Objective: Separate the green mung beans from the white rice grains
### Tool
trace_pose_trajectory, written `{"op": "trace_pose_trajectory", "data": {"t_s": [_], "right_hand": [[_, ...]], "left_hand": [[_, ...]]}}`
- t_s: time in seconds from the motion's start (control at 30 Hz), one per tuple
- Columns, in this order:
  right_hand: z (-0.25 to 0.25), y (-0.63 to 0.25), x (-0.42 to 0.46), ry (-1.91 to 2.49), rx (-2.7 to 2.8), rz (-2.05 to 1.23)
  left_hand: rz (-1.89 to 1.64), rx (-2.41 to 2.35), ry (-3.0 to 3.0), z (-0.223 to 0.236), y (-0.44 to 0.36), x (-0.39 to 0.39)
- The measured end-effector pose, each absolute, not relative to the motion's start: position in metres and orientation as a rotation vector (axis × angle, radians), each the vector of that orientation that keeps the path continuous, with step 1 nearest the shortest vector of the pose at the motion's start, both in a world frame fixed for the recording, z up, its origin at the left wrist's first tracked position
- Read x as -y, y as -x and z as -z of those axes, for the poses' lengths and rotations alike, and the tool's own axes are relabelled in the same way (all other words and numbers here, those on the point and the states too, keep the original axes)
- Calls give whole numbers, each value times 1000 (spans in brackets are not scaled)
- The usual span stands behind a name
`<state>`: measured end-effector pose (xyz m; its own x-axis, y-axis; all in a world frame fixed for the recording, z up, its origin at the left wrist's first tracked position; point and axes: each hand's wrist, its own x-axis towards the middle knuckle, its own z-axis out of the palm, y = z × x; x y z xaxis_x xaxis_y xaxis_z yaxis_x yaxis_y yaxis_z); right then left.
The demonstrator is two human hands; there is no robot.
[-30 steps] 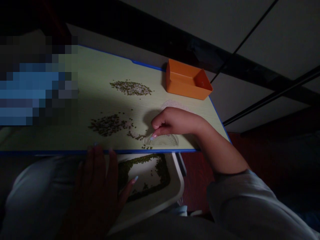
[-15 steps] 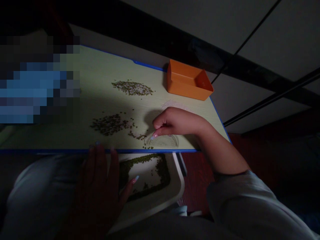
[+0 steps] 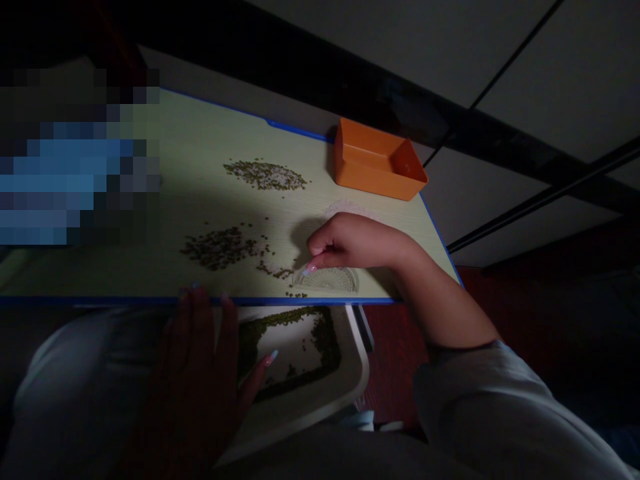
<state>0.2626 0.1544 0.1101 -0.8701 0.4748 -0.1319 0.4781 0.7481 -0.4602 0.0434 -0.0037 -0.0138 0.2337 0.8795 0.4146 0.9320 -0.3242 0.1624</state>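
My right hand (image 3: 345,241) is closed, thumb and curled fingers pinching the left end of a clear half-round protractor (image 3: 333,280). The protractor lies low over the board near its front edge, beside a thin trail of green beans and white grains (image 3: 275,269). To its left sits a darker heap of green beans mixed with pale grains (image 3: 220,249). Farther back is a second mixed heap (image 3: 267,175). A pinkish-white grain patch (image 3: 350,209) lies just behind my right hand. My left hand (image 3: 200,360) has its fingers spread, fingertips at the board's blue front edge, and holds nothing.
An orange open box (image 3: 375,170) stands at the back right of the pale tabletop (image 3: 190,140). Under the front edge, a white tub (image 3: 357,373) contains many green beans. A blurred-out blue patch (image 3: 70,173) covers the left. Cabinet doors (image 3: 540,80) stand behind.
My right hand and the protractor have shifted very slightly to the right. My left hand, the heaps and the orange box stay where they were.
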Motion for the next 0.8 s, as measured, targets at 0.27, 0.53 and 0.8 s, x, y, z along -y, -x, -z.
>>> {"op": "trace_pose_trajectory", "data": {"t_s": [0.27, 0.53, 0.8], "right_hand": [[-108, -261, -156, -813, -2936, 763], [-108, -259, -153, -779, -2948, 784], [-106, -256, -151, -824, -2977, 730]], "left_hand": [[664, 1758, 2369, 12, -42, 5], [684, 1728, 2364, 14, -42, 5], [687, 1740, 2374, 14, -43, 5]]}}
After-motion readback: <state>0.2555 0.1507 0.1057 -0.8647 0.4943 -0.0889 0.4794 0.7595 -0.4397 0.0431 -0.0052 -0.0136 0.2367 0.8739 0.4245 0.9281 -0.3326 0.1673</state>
